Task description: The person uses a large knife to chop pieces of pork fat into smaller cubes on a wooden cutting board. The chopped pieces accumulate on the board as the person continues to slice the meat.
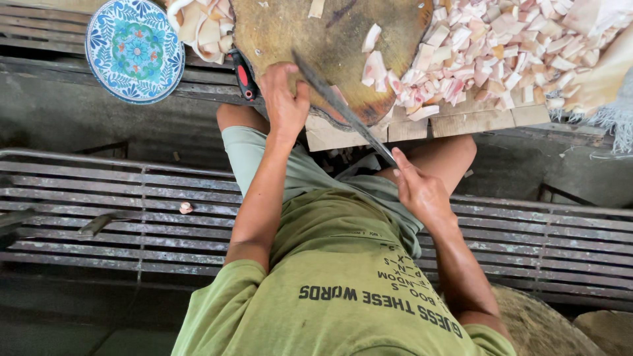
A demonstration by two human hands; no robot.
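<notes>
Long knife blade (343, 109) pinched at tip by right hand (422, 191); handle hidden inside clenched left hand (285, 99); chopping block (330, 39) cut off at top.

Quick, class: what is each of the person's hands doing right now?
Left hand: closed on the edge of the round wooden chopping board.
Right hand: closed on the handle end of the long knife.

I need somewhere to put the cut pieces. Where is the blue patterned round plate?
In the head view, the blue patterned round plate sits top left, left of the round wooden chopping block, apart from both hands.
</notes>
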